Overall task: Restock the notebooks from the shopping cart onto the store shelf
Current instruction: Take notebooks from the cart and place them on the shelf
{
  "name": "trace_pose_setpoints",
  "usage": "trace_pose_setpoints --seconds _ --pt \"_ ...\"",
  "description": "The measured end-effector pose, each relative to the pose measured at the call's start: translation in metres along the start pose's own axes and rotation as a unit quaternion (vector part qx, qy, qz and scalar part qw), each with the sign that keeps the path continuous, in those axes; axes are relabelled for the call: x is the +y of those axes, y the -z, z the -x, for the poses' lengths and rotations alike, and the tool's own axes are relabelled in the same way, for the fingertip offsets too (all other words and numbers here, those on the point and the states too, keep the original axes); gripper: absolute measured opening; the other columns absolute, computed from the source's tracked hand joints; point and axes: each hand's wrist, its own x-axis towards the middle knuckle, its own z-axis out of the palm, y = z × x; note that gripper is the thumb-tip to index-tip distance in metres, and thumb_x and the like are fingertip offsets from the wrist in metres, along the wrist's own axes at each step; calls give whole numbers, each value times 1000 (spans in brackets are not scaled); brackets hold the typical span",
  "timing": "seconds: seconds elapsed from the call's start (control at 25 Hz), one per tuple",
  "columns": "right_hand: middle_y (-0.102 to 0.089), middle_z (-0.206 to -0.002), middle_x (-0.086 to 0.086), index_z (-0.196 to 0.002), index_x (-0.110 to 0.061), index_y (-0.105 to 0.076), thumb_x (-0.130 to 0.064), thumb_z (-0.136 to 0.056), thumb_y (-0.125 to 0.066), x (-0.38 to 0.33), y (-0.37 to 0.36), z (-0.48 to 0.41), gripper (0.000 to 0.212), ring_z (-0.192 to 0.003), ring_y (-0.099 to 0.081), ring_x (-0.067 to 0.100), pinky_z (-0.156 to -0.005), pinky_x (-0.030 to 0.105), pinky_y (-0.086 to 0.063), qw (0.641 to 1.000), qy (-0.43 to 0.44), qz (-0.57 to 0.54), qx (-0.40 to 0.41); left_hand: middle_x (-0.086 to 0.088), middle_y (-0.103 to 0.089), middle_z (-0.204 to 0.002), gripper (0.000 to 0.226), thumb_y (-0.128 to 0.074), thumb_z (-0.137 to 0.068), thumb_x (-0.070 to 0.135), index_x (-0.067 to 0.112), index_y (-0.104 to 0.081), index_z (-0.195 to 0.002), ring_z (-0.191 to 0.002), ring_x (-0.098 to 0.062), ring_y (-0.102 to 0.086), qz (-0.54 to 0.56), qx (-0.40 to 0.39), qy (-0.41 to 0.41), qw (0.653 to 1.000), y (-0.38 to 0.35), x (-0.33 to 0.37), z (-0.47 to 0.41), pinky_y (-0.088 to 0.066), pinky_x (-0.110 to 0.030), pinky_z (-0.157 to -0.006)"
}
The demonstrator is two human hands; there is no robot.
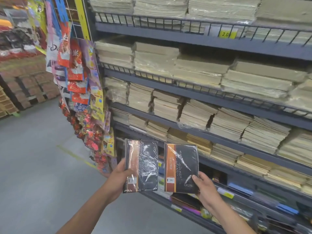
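Note:
I hold two shrink-wrapped packs of notebooks, black with an orange-brown band down the left side. My left hand (120, 176) grips the left pack (143, 166) by its left edge. My right hand (205, 188) grips the right pack (181, 168) at its lower right corner. Both packs stand upright, side by side and slightly apart, in front of the lower levels of the dark metal store shelf (211, 137). The shopping cart is out of view.
The upper shelf levels carry several stacks of beige wrapped notebooks (199, 114). The lowest levels hold mixed coloured stationery (239, 188). Bright gift bags (79, 73) hang on the rack's left end. Grey aisle floor (38, 157) lies to the left, with stacked goods (25, 81) beyond.

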Motion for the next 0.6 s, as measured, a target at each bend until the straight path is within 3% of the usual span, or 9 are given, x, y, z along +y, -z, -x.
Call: trace_pose_setpoints --seconds 0.12,0.24,0.32,0.36,0.4,0.44,0.48,0.6 --pt "-72 -114 10 -122 -6 -56 -9 -105 -45 -3 -12 2 20 -93 -71 19 -77 31 -53 999 -2 -14 33 -12 -77 -114 46 -55 -95 -10 20 -61 -129 -94 -27 -75 -3 -22 9 1000 11 6 -24 -63 -45 -77" --pt "-53 -134 -1 -138 -13 -44 -14 -106 -44 -6 -29 9 31 -118 -50 12 -110 39 -34 996 12 -37 78 -8 -77 -117 41 -51 -101 -5 25 -61 -126 -101 -25 -74 -28 -61 16 998 26 16 -50 -59 -49 -90" --pt "-55 -125 -5 -130 -18 -45 -21 -104 -49 6 -31 2 26 -124 -42 13 -118 44 -24 995 41 -35 86 -5 -76 -120 41 -49 -102 -3 29 -61 -126 -111 -26 -71 -45 -85 21 995 32 17 -64 -53 -52 -101" --pt "-57 -126 -8 -126 -21 -48 -33 -99 -59 14 -32 -4 31 -126 -45 13 -119 47 -25 993 31 -40 103 -6 -75 -123 42 -49 -102 -3 28 -59 -129 -115 -28 -70 -48 -95 26 994 36 15 -70 -51 -53 -104" --pt "-57 -135 -7 -128 -28 -51 -51 -86 -69 24 -31 -10 51 -130 -47 16 -119 51 -28 993 39 -27 108 -6 -74 -125 43 -49 -103 -2 27 -57 -133 -118 -29 -69 -46 -104 30 993 39 11 -77 -50 -55 -105" --pt "-54 -144 -8 -132 -36 -52 -65 -72 -74 36 -25 -17 70 -135 -47 19 -117 56 -30 993 46 -17 103 -7 -73 -128 44 -49 -103 -2 26 -56 -136 -119 -29 -68 -46 -110 30 992 42 8 -84 -49 -55 -106" --pt "-51 -148 -8 -132 -42 -52 -69 -68 -74 55 -15 -29 74 -138 -46 21 -116 59 -31 993 56 -17 100 -7 -72 -129 45 -49 -103 -2 26 -55 -137 -119 -29 -68 -49 -114 30 992 45 3 -93 -49 -54 -106" --pt "-53 -146 -7 -129 -43 -56 -48 -88 -64 72 -15 -48 43 -140 -44 22 -118 61 -26 993 33 -37 103 -6 -72 -129 45 -48 -103 -1 25 -55 -138 -118 -27 -69 -51 -116 22 992 50 -19 -122 -50 -53 -105"
